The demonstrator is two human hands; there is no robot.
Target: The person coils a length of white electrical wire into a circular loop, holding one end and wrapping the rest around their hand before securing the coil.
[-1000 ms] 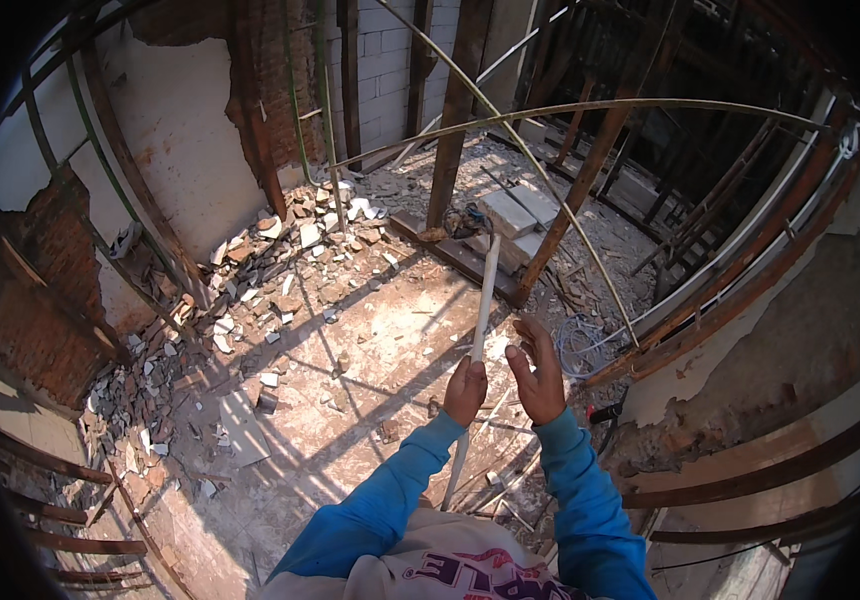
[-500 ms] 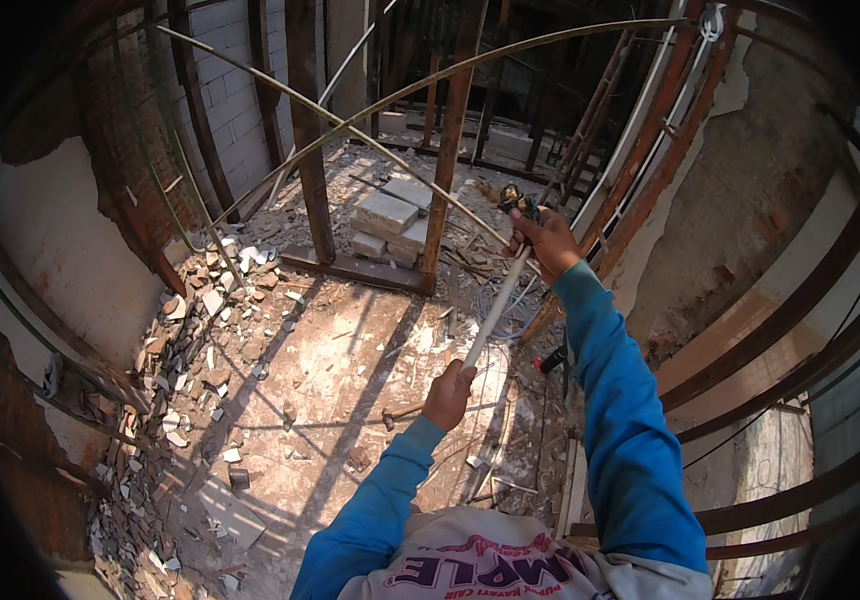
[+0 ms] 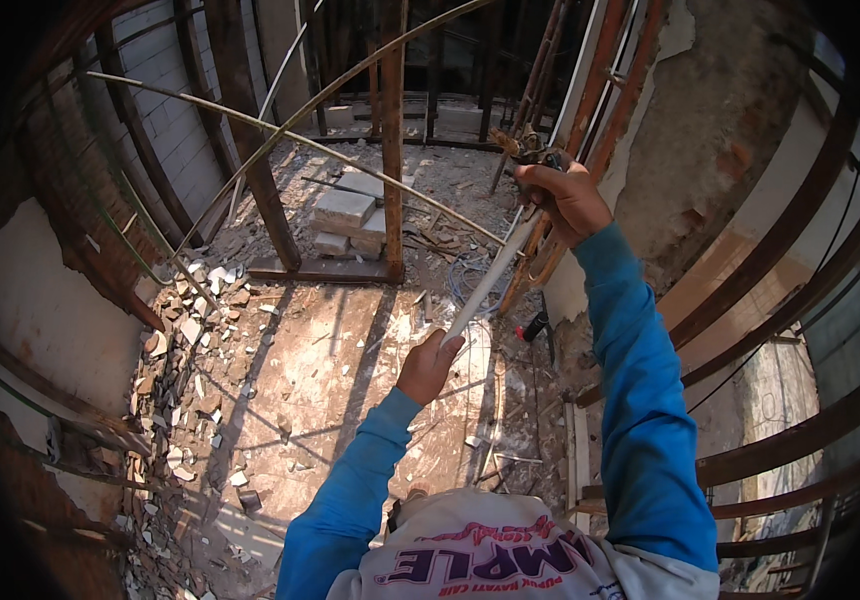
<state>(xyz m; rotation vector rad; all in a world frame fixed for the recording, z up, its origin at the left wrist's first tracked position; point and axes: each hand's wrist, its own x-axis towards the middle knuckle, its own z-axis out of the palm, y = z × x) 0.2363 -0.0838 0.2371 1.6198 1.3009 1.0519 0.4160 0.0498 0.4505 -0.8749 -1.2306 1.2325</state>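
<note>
Both my hands grip a long pale pipe (image 3: pixel 490 285), which slants up from lower left to upper right. My left hand (image 3: pixel 428 368) is closed round its lower part. Near the pipe's upper end, my right hand (image 3: pixel 572 200) is closed, with a dark, tangled-looking piece (image 3: pixel 528 148) at its fingers; its exact kind is unclear. The tip of a thin straight pole (image 3: pixel 330 150) comes close to the pipe just below my right hand; whether they touch I cannot tell.
Timber posts (image 3: pixel 393 130) and a curved pole (image 3: pixel 400 42) stand ahead. White blocks (image 3: pixel 343 210) are stacked behind the sill. Rubble (image 3: pixel 190 330) lines the left wall. A red-and-black object (image 3: pixel 532 327) and coiled wire (image 3: pixel 470 280) lie on the right.
My hands and the pipe have shifted rightward and farther away against the room, the right hand most. The view has turned slightly to the right. Both hands keep their hold.
</note>
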